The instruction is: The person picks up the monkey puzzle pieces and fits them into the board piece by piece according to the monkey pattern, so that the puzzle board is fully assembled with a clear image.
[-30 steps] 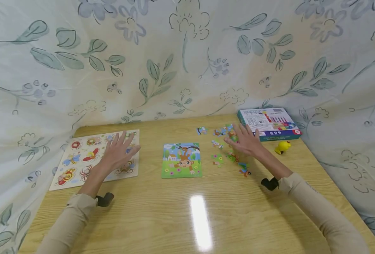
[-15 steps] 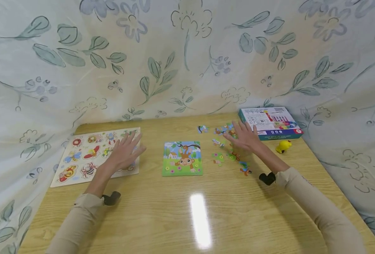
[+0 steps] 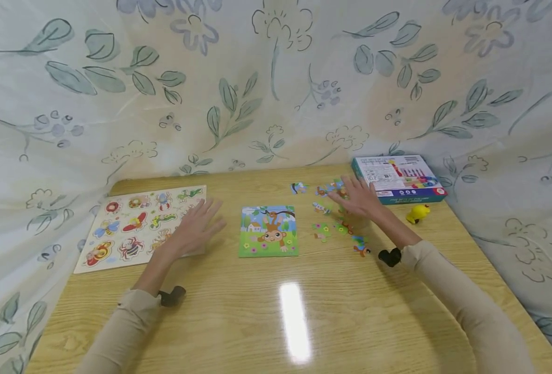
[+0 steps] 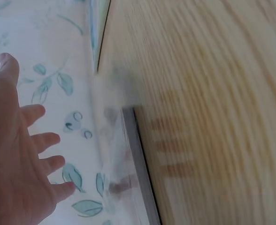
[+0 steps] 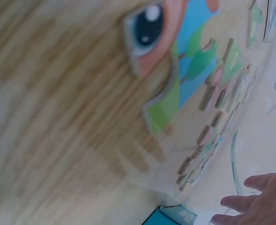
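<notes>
In the head view my left hand (image 3: 193,228) hovers, fingers spread and holding nothing, over the right edge of the insect board (image 3: 133,223). The left wrist view shows that hand (image 4: 20,154) raised off the wood, its fingers apart. My right hand (image 3: 357,198) is stretched palm down above the loose puzzle pieces (image 3: 322,232), covering some of them. The right wrist view has its fingers (image 5: 241,202) above the surface, with a piece bearing an eye (image 5: 149,28) close to the camera. Between both hands lies a square monkey picture (image 3: 268,231).
A boxed set (image 3: 399,179) lies at the back right, beside the right hand. In front of it stands a small yellow toy (image 3: 418,213). A floral cloth (image 3: 276,83) hangs behind the wooden table (image 3: 238,311).
My left hand has moved to the right, uncovering more of the insect board. My right hand has shifted only slightly, its fingers still spread. The things on the table keep their arrangement.
</notes>
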A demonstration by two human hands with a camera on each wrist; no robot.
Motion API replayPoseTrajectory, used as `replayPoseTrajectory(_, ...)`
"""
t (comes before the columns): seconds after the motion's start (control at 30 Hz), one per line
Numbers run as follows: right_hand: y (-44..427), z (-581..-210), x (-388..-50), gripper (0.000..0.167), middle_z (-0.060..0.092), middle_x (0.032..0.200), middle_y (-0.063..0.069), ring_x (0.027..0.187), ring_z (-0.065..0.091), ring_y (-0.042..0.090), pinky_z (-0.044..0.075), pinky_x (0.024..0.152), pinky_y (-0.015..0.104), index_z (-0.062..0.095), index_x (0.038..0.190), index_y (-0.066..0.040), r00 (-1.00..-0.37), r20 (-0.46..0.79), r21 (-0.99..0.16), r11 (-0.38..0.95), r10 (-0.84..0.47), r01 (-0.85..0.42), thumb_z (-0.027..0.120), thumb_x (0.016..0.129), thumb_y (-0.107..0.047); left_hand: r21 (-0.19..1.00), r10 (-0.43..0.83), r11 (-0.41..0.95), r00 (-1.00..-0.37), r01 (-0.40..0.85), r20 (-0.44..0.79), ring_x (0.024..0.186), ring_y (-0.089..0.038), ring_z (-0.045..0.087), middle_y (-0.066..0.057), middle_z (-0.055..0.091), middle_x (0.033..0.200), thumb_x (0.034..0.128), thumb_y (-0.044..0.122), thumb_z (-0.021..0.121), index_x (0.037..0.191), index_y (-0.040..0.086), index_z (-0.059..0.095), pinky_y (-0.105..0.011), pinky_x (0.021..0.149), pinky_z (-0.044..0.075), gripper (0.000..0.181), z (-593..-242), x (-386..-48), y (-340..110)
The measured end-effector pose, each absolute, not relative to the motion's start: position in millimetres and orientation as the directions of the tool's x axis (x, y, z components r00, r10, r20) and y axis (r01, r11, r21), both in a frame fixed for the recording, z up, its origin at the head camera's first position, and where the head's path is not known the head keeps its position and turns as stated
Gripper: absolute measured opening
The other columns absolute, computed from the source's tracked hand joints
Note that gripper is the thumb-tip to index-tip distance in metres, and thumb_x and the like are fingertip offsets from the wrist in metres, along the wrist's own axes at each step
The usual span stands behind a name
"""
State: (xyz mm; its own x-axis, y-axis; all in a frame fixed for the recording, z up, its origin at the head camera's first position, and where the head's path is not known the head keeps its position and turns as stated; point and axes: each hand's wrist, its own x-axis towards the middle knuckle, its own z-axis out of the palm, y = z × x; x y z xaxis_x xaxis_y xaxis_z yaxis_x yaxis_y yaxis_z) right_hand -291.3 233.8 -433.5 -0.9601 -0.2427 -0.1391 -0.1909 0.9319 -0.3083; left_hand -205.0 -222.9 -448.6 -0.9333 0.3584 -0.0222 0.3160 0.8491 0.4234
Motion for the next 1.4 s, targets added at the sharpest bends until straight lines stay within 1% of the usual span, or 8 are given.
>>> replayPoseTrajectory(0.13, 230, -432, -291, 0.091, 0.01, 0.161, 0.026, 0.147, 0.005, 0.051, 0.005, 0.114, 0.073, 0.012, 0.156, -0.008, -0.959, -0.124, -0.316, 0.926, -0.254, -0.204, 0.031, 0.093, -0.071, 0.454, 0.375, 0.829, -0.927, 0.328, -0.013, 0.15, -0.043, 0.005, -0.018, 0.008, 0.164, 0.1009, 0.054, 0.035, 0.157, 0.015, 0.017, -0.066, 0.119, 0.007, 0.07, -450, -202, -217)
replayPoseTrajectory(0.33, 227, -431, -293, 0.092, 0.01, 0.16, 0.028, 0.146, 0.006, 0.053, 0.01, 0.114, 0.072, 0.011, 0.156, -0.006, -0.955, -0.114, -0.291, 0.929, -0.272, -0.23, 0.031, 0.094, -0.07, 0.534, 0.397, 0.778, -0.918, 0.331, -0.01, 0.149, -0.045, 0.007, -0.019, 0.01, 0.163, 0.1028, 0.044, 0.038, 0.156, 0.012, 0.019, -0.067, 0.118, 0.008, 0.065, -451, -200, -205)
replayPoseTrajectory(0.57, 230, -431, -296, 0.086, 0.017, 0.157, 0.031, 0.145, 0.013, 0.051, 0.011, 0.121, 0.061, 0.013, 0.154, 0.003, -0.944, -0.088, -0.297, 0.913, -0.318, -0.28, 0.035, 0.099, -0.059, 0.585, 0.424, 0.739, -0.906, 0.335, -0.017, 0.15, -0.043, 0.008, -0.019, 0.01, 0.163, 0.1028, 0.045, 0.038, 0.156, 0.011, 0.019, -0.065, 0.119, 0.01, 0.066, -455, -197, -196)
replayPoseTrajectory(0.77, 235, -437, -294, 0.081, 0.022, 0.156, 0.03, 0.144, 0.019, 0.051, 0.018, 0.118, 0.063, 0.015, 0.153, 0.004, -0.947, -0.077, -0.335, 0.903, -0.313, -0.271, 0.036, 0.1, -0.054, 0.606, 0.411, 0.736, -0.91, 0.303, -0.045, 0.15, -0.042, 0.008, -0.018, 0.009, 0.163, 0.1032, 0.044, 0.038, 0.156, 0.012, 0.018, -0.065, 0.119, 0.01, 0.065, -454, -195, -193)
replayPoseTrajectory(0.93, 237, -441, -288, 0.078, 0.02, 0.157, 0.031, 0.144, 0.016, 0.052, 0.014, 0.117, 0.068, 0.016, 0.153, 0.004, -0.949, -0.07, -0.338, 0.903, -0.306, -0.266, 0.038, 0.101, -0.05, 0.614, 0.415, 0.727, -0.909, 0.308, -0.036, 0.151, -0.04, 0.008, -0.017, 0.01, 0.164, 0.1029, 0.043, 0.039, 0.156, 0.013, 0.019, -0.064, 0.119, 0.009, 0.064, -458, -196, -190)
replayPoseTrajectory(1.13, 227, -442, -276, 0.073, 0.021, 0.157, 0.03, 0.145, 0.014, 0.052, 0.01, 0.116, 0.07, 0.02, 0.153, 0.001, -0.921, -0.049, -0.289, 0.888, -0.386, -0.357, 0.042, 0.101, -0.046, 0.625, 0.42, 0.715, -0.907, 0.312, -0.028, 0.15, -0.04, 0.012, -0.016, 0.013, 0.163, 0.1013, 0.046, 0.042, 0.156, 0.016, 0.022, -0.066, 0.118, 0.011, 0.065, -466, -197, -185)
replayPoseTrajectory(1.27, 223, -439, -272, 0.07, 0.026, 0.155, 0.03, 0.145, 0.017, 0.052, 0.015, 0.118, 0.067, 0.02, 0.153, 0.001, -0.908, -0.012, -0.334, 0.858, -0.419, -0.391, 0.046, 0.102, -0.039, 0.642, 0.42, 0.699, -0.907, 0.316, -0.011, 0.15, -0.038, 0.013, -0.015, 0.014, 0.164, 0.0996, 0.054, 0.04, 0.155, 0.016, 0.023, -0.065, 0.119, 0.011, 0.069, -464, -197, -179)
replayPoseTrajectory(1.4, 223, -438, -268, 0.072, 0.024, 0.156, 0.03, 0.145, 0.019, 0.051, 0.019, 0.117, 0.066, 0.017, 0.153, 0.002, -0.894, -0.019, -0.391, 0.826, -0.449, -0.406, 0.049, 0.101, -0.037, 0.663, 0.421, 0.681, -0.907, 0.311, -0.006, 0.151, -0.038, 0.012, -0.014, 0.014, 0.164, 0.0992, 0.054, 0.041, 0.155, 0.015, 0.023, -0.066, 0.119, 0.01, 0.071, -465, -198, -175)
